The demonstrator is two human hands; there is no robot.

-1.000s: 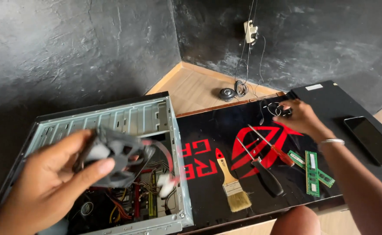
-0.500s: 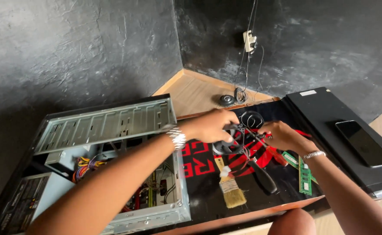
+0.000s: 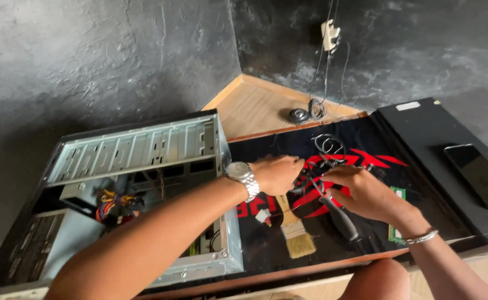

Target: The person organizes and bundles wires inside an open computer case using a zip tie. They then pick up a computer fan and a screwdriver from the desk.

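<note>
My left hand (image 3: 277, 173), with a metal wristwatch (image 3: 241, 176) on its wrist, reaches over the black mat with a red logo (image 3: 377, 158) and grips a small dark cooling fan (image 3: 308, 181). My right hand (image 3: 366, 193) meets it from the right, fingers closed on the same fan, which is mostly hidden between the two hands. A thin cable with a white plug (image 3: 264, 216) hangs from the fan onto the mat. The open computer case (image 3: 144, 150) lies at the left, under my left forearm.
On the mat lie a paintbrush (image 3: 295, 236), black-handled pliers (image 3: 341, 221), a wire coil (image 3: 330, 145) and a green memory stick (image 3: 396, 230). A phone (image 3: 480, 175) rests on a black side panel (image 3: 416, 125) at the right. Cables hang from a wall socket (image 3: 328, 28).
My left hand has carried the fan from above the open case to the right, onto the mat. My right hand has moved in from the far right and closed on it.
</note>
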